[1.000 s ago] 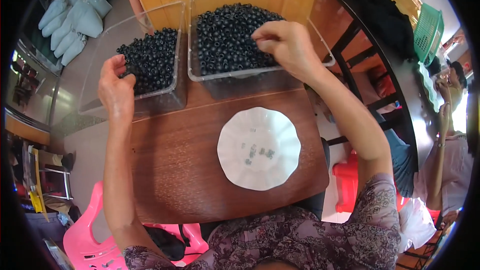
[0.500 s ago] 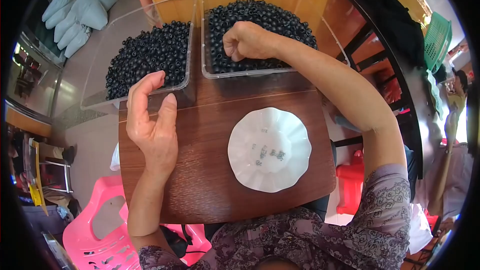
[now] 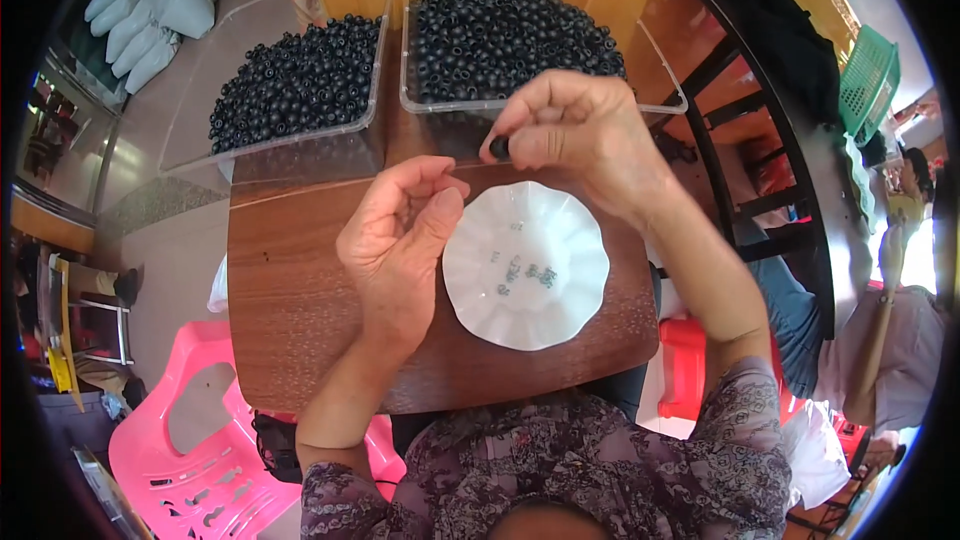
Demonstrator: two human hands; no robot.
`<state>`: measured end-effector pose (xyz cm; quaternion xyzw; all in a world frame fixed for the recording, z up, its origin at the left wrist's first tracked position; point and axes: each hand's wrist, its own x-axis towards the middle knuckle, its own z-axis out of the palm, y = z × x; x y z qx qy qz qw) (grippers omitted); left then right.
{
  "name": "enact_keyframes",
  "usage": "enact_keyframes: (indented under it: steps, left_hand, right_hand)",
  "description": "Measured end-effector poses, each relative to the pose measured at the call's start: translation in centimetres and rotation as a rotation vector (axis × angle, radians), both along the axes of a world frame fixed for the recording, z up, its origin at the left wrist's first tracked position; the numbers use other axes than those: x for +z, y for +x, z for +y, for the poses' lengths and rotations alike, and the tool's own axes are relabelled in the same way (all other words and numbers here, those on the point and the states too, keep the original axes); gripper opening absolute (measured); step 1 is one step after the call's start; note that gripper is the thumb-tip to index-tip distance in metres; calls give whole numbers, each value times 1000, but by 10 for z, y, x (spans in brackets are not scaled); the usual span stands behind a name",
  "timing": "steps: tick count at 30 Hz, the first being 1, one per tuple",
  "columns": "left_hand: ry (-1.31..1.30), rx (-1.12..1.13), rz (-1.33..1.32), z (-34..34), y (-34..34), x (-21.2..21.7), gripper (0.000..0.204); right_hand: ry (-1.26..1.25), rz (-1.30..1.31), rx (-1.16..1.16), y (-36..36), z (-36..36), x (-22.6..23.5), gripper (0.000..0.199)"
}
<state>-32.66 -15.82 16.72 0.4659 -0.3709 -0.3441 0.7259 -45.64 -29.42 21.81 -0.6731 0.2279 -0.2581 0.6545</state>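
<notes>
Sitting at a small wooden table [image 3: 300, 340], the person works with two clear plastic tubs of black beads ahead of them, the left tub [image 3: 290, 90] beside the right tub [image 3: 510, 35]. Over the bare wood the left hand [image 3: 400, 250] is loosely curled, thumb near the fingertips; whether it holds anything I cannot tell. Just right of it lies a white scalloped dish [image 3: 528, 265] with tiny pieces inside. Above the dish's far rim, the right hand [image 3: 580, 130] pinches one black bead [image 3: 499, 148].

Small black bead [image 3: 499, 148], round, pinched above white dish's [image 3: 570, 315] edge
</notes>
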Motion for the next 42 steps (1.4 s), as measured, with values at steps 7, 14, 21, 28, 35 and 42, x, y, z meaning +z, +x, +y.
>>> enact_keyframes:
  steps: [7, 14, 21, 28, 35, 42]
  left_hand:
    - [82, -218, 587, 10, -28, -27, 25]
    - [100, -388, 842, 22, -39, -58, 22]
    - [77, -455, 876, 23, -36, -66, 22]
    - [100, -444, 598, 29, -23, -50, 22]
    - [149, -398, 536, 46, -16, -50, 22]
    - [176, -228, 547, 67, -6, -62, 24]
  right_hand:
    - [-104, -257, -166, -16, 56, -62, 21]
    - [-357, -214, -255, -28, 76, -87, 24]
    - [-701, -48, -265, -37, 77, -79, 22]
    - [-382, -65, -213, -34, 76, -71, 25]
    - [-586, 13, -295, -38, 86, -81, 25]
    - [-881, 346, -301, -59, 85, -117, 22]
